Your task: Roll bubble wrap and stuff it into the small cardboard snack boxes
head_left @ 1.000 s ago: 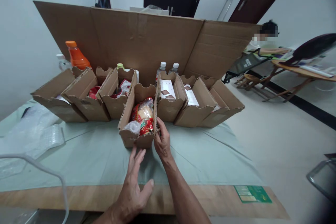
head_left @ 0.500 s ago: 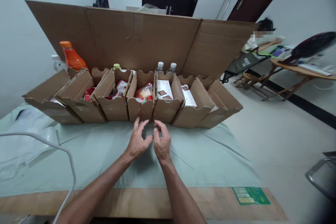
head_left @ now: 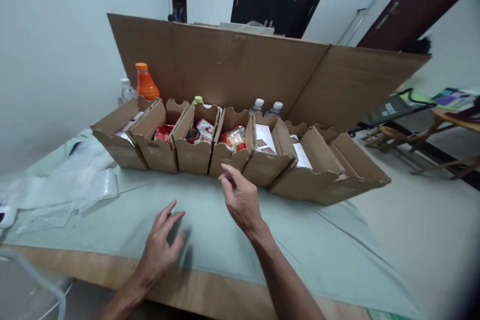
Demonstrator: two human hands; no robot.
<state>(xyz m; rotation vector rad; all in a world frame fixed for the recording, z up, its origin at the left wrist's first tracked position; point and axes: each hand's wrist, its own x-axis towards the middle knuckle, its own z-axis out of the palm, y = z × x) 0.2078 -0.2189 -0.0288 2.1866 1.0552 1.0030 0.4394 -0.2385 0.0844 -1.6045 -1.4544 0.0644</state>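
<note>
Over the pale green cloth, my left hand (head_left: 160, 241) is open and empty, its fingers and thumb spread apart. My right hand (head_left: 243, 199) hovers just in front of the middle cardboard box (head_left: 225, 161), its fingers loosely bent and apart with nothing in them. That box holds red and clear snack packets (head_left: 235, 137). In the box to its left lie a red and white packet (head_left: 205, 129) and something dark. To its right, a box contains a white carton (head_left: 264, 138), and another white carton (head_left: 301, 152) sits one box further along.
Behind the row of several boxes stand a folded cardboard panel (head_left: 247, 62), an orange bottle (head_left: 146, 84) and white-capped bottles (head_left: 275, 108). Clear plastic wrap (head_left: 84, 172) lies at left. A grey cable (head_left: 41, 277) crosses the lower left. Wooden furniture (head_left: 397, 142) is at right.
My hands have separated: the left has drawn back toward the table's front edge, while the right has stayed near the boxes. The view has swung left, so the boxes appear further right.
</note>
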